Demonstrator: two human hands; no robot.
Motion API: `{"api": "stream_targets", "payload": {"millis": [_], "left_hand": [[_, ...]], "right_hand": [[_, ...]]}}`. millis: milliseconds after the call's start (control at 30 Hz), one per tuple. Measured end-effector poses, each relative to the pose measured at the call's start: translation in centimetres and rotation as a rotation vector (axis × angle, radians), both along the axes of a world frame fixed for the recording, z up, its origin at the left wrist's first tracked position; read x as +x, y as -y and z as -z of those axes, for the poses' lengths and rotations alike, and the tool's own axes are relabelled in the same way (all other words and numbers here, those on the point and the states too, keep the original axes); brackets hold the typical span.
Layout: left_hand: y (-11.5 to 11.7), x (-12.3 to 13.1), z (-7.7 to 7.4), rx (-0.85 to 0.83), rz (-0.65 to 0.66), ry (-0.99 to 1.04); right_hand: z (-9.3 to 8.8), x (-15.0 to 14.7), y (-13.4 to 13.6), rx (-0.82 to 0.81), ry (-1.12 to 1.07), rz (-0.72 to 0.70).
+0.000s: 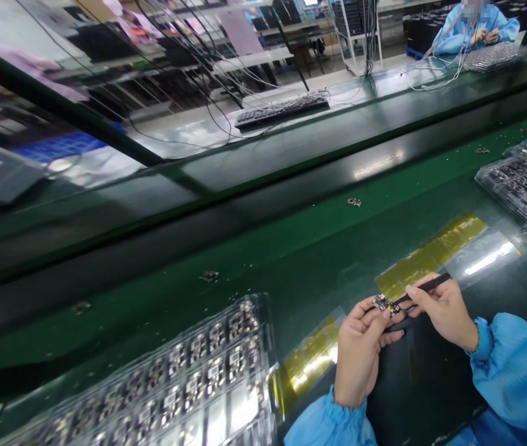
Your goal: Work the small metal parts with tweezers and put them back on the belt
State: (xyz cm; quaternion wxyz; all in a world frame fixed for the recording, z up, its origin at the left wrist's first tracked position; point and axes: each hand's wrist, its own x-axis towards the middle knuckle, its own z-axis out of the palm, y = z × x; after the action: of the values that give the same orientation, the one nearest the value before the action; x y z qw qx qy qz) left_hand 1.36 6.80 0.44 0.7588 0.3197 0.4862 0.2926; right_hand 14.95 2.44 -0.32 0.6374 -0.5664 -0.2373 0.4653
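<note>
Nearly upright, left hand (pixel 360 354) around board (pixel 385 304)

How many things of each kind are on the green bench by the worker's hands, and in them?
Small circuit board, in the left hand: 1
Black tool, in the right hand: 1
Yellow sheets: 2, near yellow sheet and far yellow sheet
Clear tray lots: 2, left tray lot and right tray lot
Total: 6
</note>
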Motion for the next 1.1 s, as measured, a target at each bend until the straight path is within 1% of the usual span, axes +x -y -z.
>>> {"api": "stream_targets", "payload": {"millis": [300, 500, 1000, 1100], "left_hand": [[0.16, 0.20, -0.01, 0.030, -0.016, -0.021], [0.18, 0.29, 0.00, 0.026, -0.031, -0.033], [0.25, 0.49, -0.15, 0.027, -0.045, -0.030], [0.28, 0.64, -0.05, 0.048, -0.059, -0.041]], "right_hand": [[-0.18, 0.14, 0.15, 0.023, 0.017, -0.026], [-0.36, 0.31, 0.18, 0.011, -0.009, -0.014], [-0.34, 0.21, 0.15, 0.003, 0.042, -0.015], [-0.49, 0.03, 0.42, 0.021, 0.108, -0.025]]}}
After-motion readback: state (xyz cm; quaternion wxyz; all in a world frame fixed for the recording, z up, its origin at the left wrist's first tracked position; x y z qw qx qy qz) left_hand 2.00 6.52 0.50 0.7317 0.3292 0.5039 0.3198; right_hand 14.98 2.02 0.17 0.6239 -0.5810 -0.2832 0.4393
